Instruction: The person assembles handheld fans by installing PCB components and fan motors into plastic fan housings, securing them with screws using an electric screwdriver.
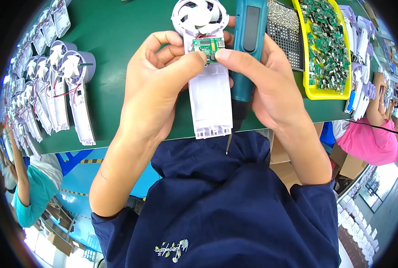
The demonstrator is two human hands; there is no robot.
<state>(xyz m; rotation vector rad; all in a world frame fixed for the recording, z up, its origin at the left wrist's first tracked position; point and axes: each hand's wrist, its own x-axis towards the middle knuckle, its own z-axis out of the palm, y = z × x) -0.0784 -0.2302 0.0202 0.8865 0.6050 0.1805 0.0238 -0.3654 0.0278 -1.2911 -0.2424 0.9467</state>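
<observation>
Fan units [77, 98] on a green table [111, 27], left hand's grip [152, 78] clamped on a white fan casing [210, 100], circuit board [204, 45] (under both thumbs [190, 63]) below its fan [199, 15], right hand's grip [277, 85] closed around a teal screwdriver [249, 33], yellow tray [326, 95] of boards [328, 44]

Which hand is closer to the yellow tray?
Right. The right hand is left of the yellow tray, at the right edge of the fan body; the left hand is farther, at the body's left edge.
</observation>
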